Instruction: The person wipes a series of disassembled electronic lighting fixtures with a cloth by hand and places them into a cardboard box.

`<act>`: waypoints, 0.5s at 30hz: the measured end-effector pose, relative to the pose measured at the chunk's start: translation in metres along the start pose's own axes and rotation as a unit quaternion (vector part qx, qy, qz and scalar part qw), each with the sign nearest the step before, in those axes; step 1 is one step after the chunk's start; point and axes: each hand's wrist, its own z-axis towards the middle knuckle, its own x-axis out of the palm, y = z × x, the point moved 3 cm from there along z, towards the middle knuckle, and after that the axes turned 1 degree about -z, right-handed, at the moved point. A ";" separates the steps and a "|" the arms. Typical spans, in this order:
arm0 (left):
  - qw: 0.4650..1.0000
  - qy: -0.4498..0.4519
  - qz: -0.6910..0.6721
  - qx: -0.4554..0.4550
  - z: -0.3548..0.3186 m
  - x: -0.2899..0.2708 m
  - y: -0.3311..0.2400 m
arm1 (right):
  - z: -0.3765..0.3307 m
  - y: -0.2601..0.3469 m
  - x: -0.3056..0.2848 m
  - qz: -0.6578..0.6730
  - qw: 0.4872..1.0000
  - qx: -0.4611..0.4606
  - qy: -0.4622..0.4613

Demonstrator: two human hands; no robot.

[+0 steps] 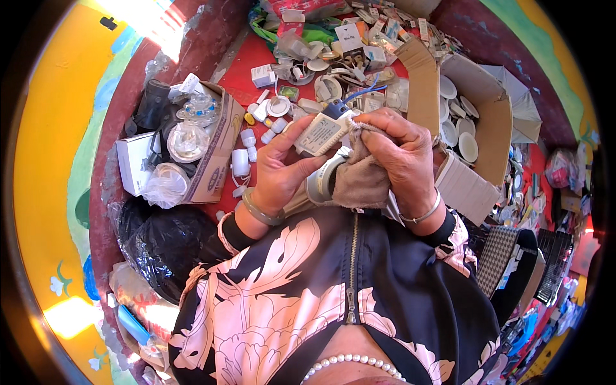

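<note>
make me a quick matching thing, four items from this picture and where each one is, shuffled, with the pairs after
Things:
1. pale rectangular device
2. grey-brown cloth
3. black plastic bag
4. white round discs

Places:
A. inside the open cardboard box at the picture's right
B. pinched in the right hand
C. just below the carton at the picture's left
D. held in the left hand

Pairs: 1-D, 2-B, 3-C, 4-A

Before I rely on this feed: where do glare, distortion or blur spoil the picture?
Head view: bright patches at lower left and upper left are washed out, and the black plastic bag glints; head view: fisheye bends the maroon border; head view: the white power module in the left hand is fairly sharp, its label print tiny.
</note>
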 end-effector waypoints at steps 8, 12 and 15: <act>0.980 -0.023 -0.192 -0.049 0.004 -0.008 0.004 | -0.005 0.011 -0.018 0.230 0.959 -0.021 0.163; 0.952 -0.036 -0.289 -0.089 0.002 -0.011 0.009 | 0.000 -0.002 -0.027 0.315 0.941 0.080 0.094; 0.954 -0.047 -0.278 -0.103 0.002 -0.010 0.010 | -0.004 -0.008 -0.029 0.256 0.961 0.104 0.035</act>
